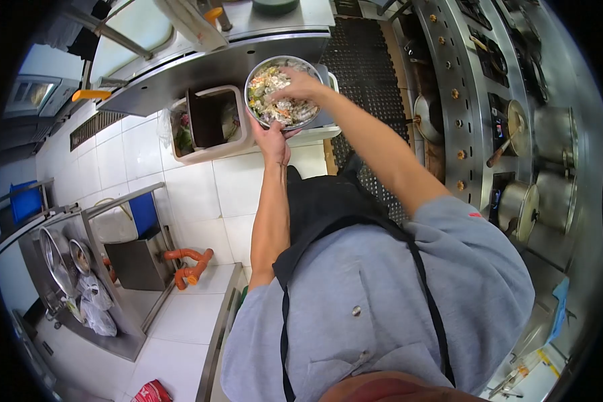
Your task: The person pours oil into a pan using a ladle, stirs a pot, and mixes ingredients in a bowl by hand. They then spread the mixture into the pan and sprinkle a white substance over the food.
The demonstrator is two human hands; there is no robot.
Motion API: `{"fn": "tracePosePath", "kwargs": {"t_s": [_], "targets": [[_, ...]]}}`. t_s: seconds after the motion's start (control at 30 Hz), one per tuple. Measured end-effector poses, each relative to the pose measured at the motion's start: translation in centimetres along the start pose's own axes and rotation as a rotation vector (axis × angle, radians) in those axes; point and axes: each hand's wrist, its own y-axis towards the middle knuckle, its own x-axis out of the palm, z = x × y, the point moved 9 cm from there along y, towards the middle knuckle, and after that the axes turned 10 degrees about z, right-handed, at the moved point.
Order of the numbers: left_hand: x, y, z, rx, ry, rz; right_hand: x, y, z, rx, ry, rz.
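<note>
A round metal bowl (pixel 250 86) holds a chopped food mixture (pixel 275 84) with white, green and orange bits. Beneath the bowl's near rim, my left hand (pixel 273 142) grips its edge from below. My right hand (pixel 295 87) reaches in over the far right side, its fingers spread on the mixture and their tips partly hidden by it. Left of the bowl stands a beige bin (pixel 242 130) with a dark divider and some green scraps inside.
A metal counter (pixel 275 43) edge runs just beyond the bowl. The stove (pixel 457 120) with pans and pots lines the right side. A black rubber mat (pixel 362 57) covers floor ahead. Orange pipes (pixel 193 258) and a metal shelf (pixel 127 328) are at lower left.
</note>
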Motion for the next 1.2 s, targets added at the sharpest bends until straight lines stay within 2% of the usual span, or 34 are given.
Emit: {"fn": "tracePosePath", "kwargs": {"t_s": [0.03, 0.07, 0.13, 0.17, 0.2, 0.27, 0.3, 0.33, 0.4, 0.43, 0.47, 0.53, 0.6, 0.67, 0.7, 0.73, 0.8, 0.83, 0.87, 0.93, 1.0, 1.07, 1.1, 1.13, 1.2], "targets": [[0.2, -0.1, -0.5, 0.002, -0.036, 0.013, 0.3, -1.2, 0.0, 0.166, 0.170, -0.049], [0.5, 0.2, -0.4, 0.005, -0.034, -0.002, 0.7, -0.1, 1.4, 0.161, 0.175, -0.035], [-0.3, 0.1, -1.2, -0.080, 0.054, -0.007, 3.6, -0.2, 3.8, 0.342, 0.716, -0.142], [-0.7, 0.1, -1.1, -0.098, 0.093, 0.007, 2.8, -0.1, 4.8, 0.347, 0.532, -0.095], [-1.3, 0.3, -1.1, -0.100, 0.097, 0.019, 2.6, 0.2, 5.0, 0.352, 0.534, -0.106], [-1.7, 1.2, -1.8, -0.102, 0.119, -0.048, 1.1, 2.3, 3.0, -0.083, 0.041, -0.070], [-1.6, 1.3, -1.8, -0.086, 0.123, -0.030, -1.8, 0.2, -0.3, -0.046, -0.024, -0.001], [-1.6, 1.4, -2.0, -0.088, 0.123, -0.025, -1.8, -1.0, -1.5, -0.044, -0.024, -0.006], [-1.3, 1.7, -2.8, -0.140, 0.011, -0.043, -3.4, -1.9, -4.5, -0.206, -0.341, 0.267], [-1.1, 1.7, -2.8, -0.129, 0.025, -0.035, -2.6, -2.1, -4.7, -0.279, -0.460, 0.286], [-0.9, 1.6, -2.8, -0.131, 0.025, -0.038, -2.5, -2.0, -4.0, -0.276, -0.462, 0.288], [-0.4, 1.6, -2.7, -0.130, -0.006, -0.041, -0.6, -2.2, -3.8, -0.456, -0.429, 0.034], [-0.6, 1.4, -2.6, -0.128, -0.009, -0.051, -3.2, -3.0, -4.5, -0.433, -0.365, -0.014], [-0.8, 1.3, -2.0, -0.124, -0.004, -0.065, -5.3, -0.9, -3.2, -0.334, -0.268, 0.017], [-0.6, 1.1, -1.8, -0.146, 0.021, -0.090, -3.7, 1.4, -0.1, -0.302, -0.090, -0.058], [0.0, 1.0, -1.6, -0.167, 0.044, -0.118, -3.9, 1.3, -0.5, -0.302, -0.090, -0.049], [0.5, 0.9, -1.2, -0.139, 0.055, -0.119, -1.0, 0.0, -0.3, -0.023, 0.249, -0.323], [0.6, 1.2, -1.5, -0.133, 0.111, -0.151, 0.8, 0.8, 1.3, 0.028, 0.263, -0.337], [0.6, 1.0, -1.6, -0.130, 0.173, -0.183, 0.2, -0.9, -0.4, 0.036, 0.271, -0.341], [0.3, 0.9, -1.7, -0.140, 0.188, -0.175, -1.2, -4.2, -1.3, 0.347, 0.289, -0.388], [-1.0, 0.6, -2.6, -0.217, 0.202, -0.138, 0.0, -1.9, 2.4, 0.358, 0.278, -0.419], [-1.6, 1.1, -3.0, -0.229, 0.179, -0.118, -0.5, -1.4, 0.6, 0.188, 0.375, -0.422], [-1.5, 1.4, -3.2, -0.239, 0.142, -0.120, -1.6, -0.9, 0.9, 0.166, 0.243, -0.317], [-1.4, 1.5, -3.4, -0.257, 0.107, -0.123, -1.3, -1.2, 0.8, 0.168, 0.238, -0.323], [-1.1, 2.2, -3.6, -0.266, 0.106, -0.116, -2.8, -0.6, -2.8, -0.328, -0.324, -0.036]]}}
